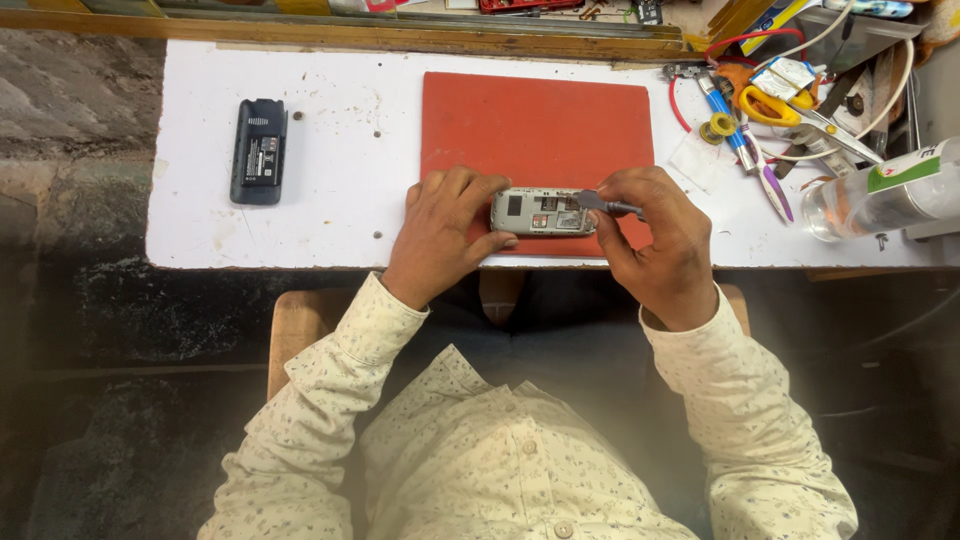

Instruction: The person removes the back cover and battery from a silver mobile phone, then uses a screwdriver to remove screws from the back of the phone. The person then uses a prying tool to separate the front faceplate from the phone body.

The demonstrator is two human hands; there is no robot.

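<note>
Opened phone (542,212) gripped by left hand (441,237) fingers; right hand (655,243) fingers seemingly pinch metal tool (606,206).

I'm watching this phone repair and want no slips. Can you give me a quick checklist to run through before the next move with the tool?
1. Opened grey phone lies on the red mat: ok.
2. Left hand steadies the phone's left end: ok.
3. Right hand grips the grey tool, tip at the phone's right end: ok.
4. Exact part the tip touches: cannot tell, too small.
5. Black phone lies apart at the left of the white table: ok.
6. Clear bottle lies on its side close to the right hand: not ok.
</note>
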